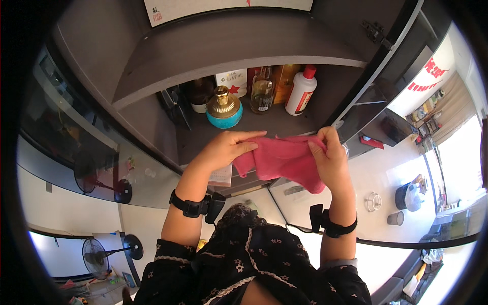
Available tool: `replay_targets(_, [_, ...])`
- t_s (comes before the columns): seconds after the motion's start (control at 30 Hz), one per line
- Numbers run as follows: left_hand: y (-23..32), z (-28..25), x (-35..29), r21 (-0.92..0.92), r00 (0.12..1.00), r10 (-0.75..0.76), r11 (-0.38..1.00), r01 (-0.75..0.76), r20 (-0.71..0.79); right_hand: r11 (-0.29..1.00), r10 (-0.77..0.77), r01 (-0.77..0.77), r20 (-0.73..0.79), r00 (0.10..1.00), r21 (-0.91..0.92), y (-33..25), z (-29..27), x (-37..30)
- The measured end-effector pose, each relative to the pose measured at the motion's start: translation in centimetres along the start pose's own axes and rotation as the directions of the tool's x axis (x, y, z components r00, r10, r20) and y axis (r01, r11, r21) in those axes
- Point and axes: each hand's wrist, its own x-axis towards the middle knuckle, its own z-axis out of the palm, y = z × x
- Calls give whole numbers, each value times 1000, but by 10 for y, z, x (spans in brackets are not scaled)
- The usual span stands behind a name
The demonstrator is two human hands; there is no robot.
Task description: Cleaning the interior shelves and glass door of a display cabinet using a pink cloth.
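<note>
Turquoise bottle (224, 118): forward of left hand (229, 148). White bottle (301, 92): forward of right hand (330, 160). Standing fan (95, 258): well left of both.

The cloth (284, 161) lies between left hand (223, 149) and right hand (330, 158), before the cabinet (244, 43) bottles (262, 95).

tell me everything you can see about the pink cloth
The pink cloth looks like soft fabric, creased and uneven along its lower edge. It is spread between the left hand and the right hand, gripped near both ends, and hangs lowest toward the right, in front of the bottle shelf.
</note>
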Motion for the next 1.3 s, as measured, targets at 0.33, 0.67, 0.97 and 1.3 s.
replay_targets(0.33, [-11,-13,-15,163,977,-163,977,140,141,883,-11,-81,193,981,462,-33,-19,3])
replay_targets(0.67, [-106,18,-10,-984,986,-153,154,93,69,114,112,-196,184,977,974,-103,-7,20])
replay_targets(0.97, [-60,72,-3,-985,994,82,165,51,65,69,260,-109,87,962,992,-86,-3,24])
replay_targets(1.3, [-60,-6,-36,-864,998,48,503,14,44,375,313,5,-131,941,927,-14,-31,1])
